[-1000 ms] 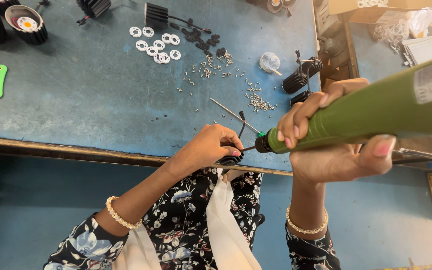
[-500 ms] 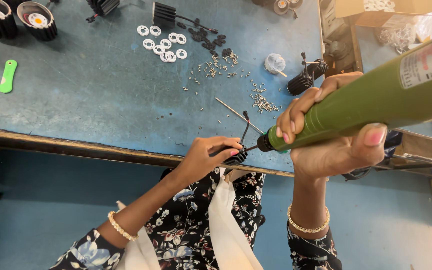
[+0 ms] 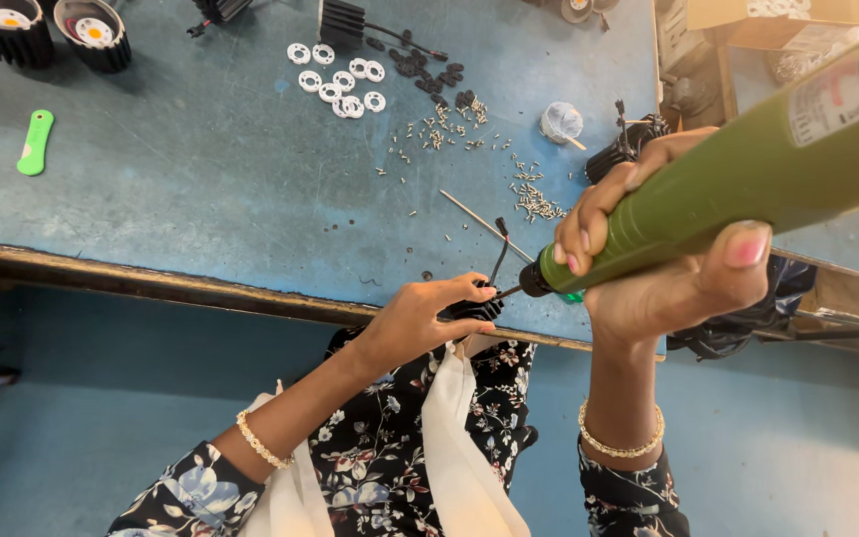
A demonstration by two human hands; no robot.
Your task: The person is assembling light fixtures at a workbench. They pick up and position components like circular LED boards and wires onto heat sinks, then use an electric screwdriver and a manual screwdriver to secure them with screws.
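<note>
Your right hand now grips the green driver closer to your camera, its bit on the black part that your left fingers pinch at the near table edge.

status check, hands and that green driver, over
Left hand grips small black finned part at bench edge. Right hand wrapped round green driver, bit at the part. Loose screws beyond, nothing blocking.

Matt green plastic driver in the right hand; left hand on ribbed black part — scuffed blue worktop beyond.
</note>
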